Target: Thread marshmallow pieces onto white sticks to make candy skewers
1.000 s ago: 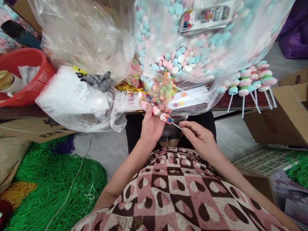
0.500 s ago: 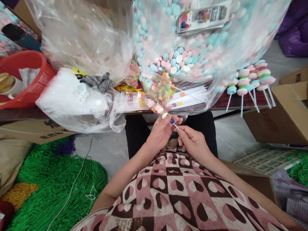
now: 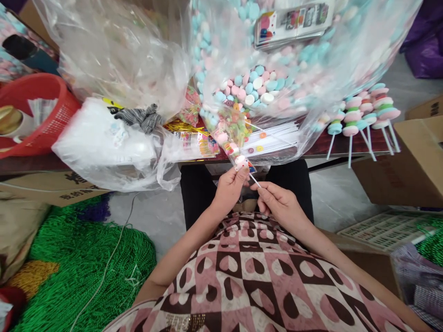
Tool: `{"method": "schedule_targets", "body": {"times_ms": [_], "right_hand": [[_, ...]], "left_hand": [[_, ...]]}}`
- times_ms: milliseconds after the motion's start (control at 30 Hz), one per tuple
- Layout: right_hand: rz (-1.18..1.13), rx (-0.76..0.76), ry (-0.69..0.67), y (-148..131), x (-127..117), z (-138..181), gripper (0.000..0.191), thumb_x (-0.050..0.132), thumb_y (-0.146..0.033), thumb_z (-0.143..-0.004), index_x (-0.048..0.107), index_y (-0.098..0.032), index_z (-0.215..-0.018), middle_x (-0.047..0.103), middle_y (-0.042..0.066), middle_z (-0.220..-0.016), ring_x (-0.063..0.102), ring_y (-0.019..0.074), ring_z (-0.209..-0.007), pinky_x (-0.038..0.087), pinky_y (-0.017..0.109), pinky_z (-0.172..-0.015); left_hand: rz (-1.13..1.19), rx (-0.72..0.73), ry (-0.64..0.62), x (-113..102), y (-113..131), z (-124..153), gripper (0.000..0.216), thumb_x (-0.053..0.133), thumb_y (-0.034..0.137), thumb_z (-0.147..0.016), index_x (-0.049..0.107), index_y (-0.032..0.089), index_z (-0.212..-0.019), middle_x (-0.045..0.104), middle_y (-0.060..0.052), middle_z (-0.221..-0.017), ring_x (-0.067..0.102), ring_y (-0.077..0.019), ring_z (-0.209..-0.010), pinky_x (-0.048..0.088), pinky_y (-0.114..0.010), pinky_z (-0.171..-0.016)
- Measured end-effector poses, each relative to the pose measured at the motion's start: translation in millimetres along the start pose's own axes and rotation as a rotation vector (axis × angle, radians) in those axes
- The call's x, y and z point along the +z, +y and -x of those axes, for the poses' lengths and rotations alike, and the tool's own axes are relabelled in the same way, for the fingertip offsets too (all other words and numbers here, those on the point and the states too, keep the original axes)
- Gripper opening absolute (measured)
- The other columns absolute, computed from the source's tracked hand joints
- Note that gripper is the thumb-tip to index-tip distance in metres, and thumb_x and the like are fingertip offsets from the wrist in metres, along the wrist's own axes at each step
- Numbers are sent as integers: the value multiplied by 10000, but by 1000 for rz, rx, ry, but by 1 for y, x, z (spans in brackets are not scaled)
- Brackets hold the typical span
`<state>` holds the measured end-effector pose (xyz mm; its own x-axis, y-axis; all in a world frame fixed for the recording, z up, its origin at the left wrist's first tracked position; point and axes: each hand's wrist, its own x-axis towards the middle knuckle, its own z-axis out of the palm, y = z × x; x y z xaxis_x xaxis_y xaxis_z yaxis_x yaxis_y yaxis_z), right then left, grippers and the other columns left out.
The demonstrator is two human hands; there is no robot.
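My left hand (image 3: pixel 229 188) pinches a candy skewer (image 3: pixel 232 150) of pink and white sweets near its lowest piece, a small printed tag. My right hand (image 3: pixel 278 202) is closed on the thin white stick (image 3: pixel 255 180) that pokes out below the sweets. Both hands are over my lap, just in front of the table edge. Right behind the skewer lies a clear bag of blue, pink and white candy discs (image 3: pixel 254 87), with a smaller bag of colourful ring sweets (image 3: pixel 235 124) at its mouth.
Finished candy skewers (image 3: pixel 363 115) lean on the table's right edge. White sticks (image 3: pixel 277 136) lie under the bag. A red basket (image 3: pixel 41 110) and white plastic bag (image 3: pixel 104 143) sit left. Cardboard boxes (image 3: pixel 415 161) stand right; green bead strands (image 3: pixel 79 258) cover the floor left.
My right hand has moved left and closed on the stick. My left hand turned the skewer more upright and drew it slightly toward me.
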<state>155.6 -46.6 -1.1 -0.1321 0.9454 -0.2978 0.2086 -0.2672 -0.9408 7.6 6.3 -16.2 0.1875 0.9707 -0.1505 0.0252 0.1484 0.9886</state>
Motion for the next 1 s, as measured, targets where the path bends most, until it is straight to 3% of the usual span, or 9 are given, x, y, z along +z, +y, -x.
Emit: {"method": "schedule_targets", "body": {"times_ms": [200, 367, 467, 600, 733, 900, 1000], "right_hand": [[71, -63, 86, -4, 8, -3, 316, 441, -402, -962, 659, -175, -930, 462, -69, -471, 398, 80, -424, 333, 202, -459], [46, -71, 120, -6, 12, -7, 330, 453, -442, -952, 641, -176, -902, 440, -68, -476, 403, 92, -439, 332, 214, -465], [35, -86, 112, -4, 12, -8, 321, 457, -455, -953, 628, -187, -914, 454, -66, -499, 420, 94, -453, 336, 215, -476], [47, -95, 115, 0, 12, -8, 306, 458, -459, -954, 612, -196, -925, 460, -68, -503, 428, 94, -452, 333, 214, -474], [72, -111, 85, -1, 14, -7, 298, 445, -438, -955, 609, -191, -927, 461, -67, -499, 428, 94, -447, 341, 213, -473], [90, -133, 75, -6, 14, -6, 277, 447, -401, -953, 610, -183, -897, 455, -67, -489, 410, 93, -445, 347, 216, -481], [95, -135, 61, -6, 14, -6, 290, 437, -410, -958, 601, -189, -866, 457, -64, -491, 406, 91, -441, 347, 217, -474]], "left_hand": [[-118, 43, -140, 3, 2, 1, 395, 464, 510, -907, 497, 184, -686, 502, 31, -625, 445, -98, -599, 366, -241, -599], [-136, 47, -140, -4, 2, 0, 378, 499, 511, -895, 535, 183, -711, 505, 30, -639, 449, -106, -627, 361, -244, -626], [0, 13, -93, -9, 2, 1, 408, 503, 547, -890, 563, 177, -726, 533, 17, -674, 480, -108, -662, 387, -239, -677], [380, -61, -9, -11, 5, -4, 484, 535, 655, -825, 610, 178, -859, 621, -19, -789, 579, -132, -754, 444, -255, -742], [665, -180, -78, -5, 16, -11, 448, 664, 581, -773, 627, 185, -978, 669, -33, -821, 649, -174, -818, 470, -264, -683], [764, -223, -74, 6, 27, -10, 445, 784, 363, -723, 615, 202, -1102, 493, 57, -562, 649, -161, -752, 360, -196, -491], [770, -265, -70, 9, 26, -6, 511, 786, 345, -724, 585, 211, -1174, 444, 75, -534, 647, -153, -740, 368, -189, -507]]}}
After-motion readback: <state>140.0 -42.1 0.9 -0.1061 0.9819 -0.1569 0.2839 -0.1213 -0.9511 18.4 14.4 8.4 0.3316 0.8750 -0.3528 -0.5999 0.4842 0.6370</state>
